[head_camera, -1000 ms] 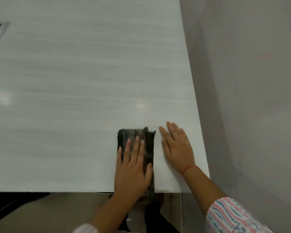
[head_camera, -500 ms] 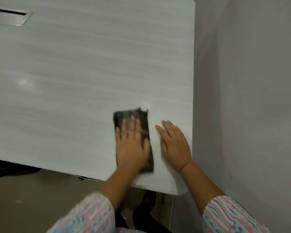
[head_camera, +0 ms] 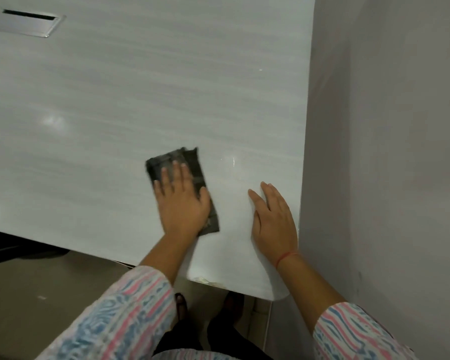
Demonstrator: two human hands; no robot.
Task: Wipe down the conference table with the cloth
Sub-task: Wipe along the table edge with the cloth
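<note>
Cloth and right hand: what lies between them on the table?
Only bare table, in the head view: a plain strip separates the cloth, under the flat left hand, from the right hand lying flat near the right edge.

Legible text, labels, brands, numbers, signs: none can be read on any surface in view.

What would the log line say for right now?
left hand: pressing cloth flat on table | right hand: flat on table | stage: wiping
</note>
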